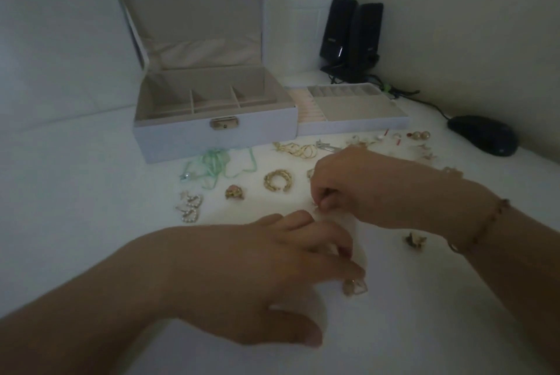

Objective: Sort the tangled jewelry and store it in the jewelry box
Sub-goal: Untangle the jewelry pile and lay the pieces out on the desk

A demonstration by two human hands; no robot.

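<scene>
The white jewelry box (169, 138) stands open with its lid up, and its removable tray (357, 126) sits beside it on the right. Loose jewelry lies on the white table in front: a green ribbon necklace (215, 165), a twisted gold hoop (277, 180), thin gold hoops (300, 150), pearl heart earrings (191, 208), a pink and gold ring (235, 192) and pearl studs (419, 134). My right hand (348, 186) pinches a tiny piece at its fingertips. My left hand (257, 268) lies flat, its fingertips touching a square gold earring (354, 285).
Two black speakers (351, 35) stand in the back corner, with cables running to a black mouse (481, 135) at the right by the wall. A small gold piece (415, 239) lies under my right wrist, which wears a thin bracelet (485, 229).
</scene>
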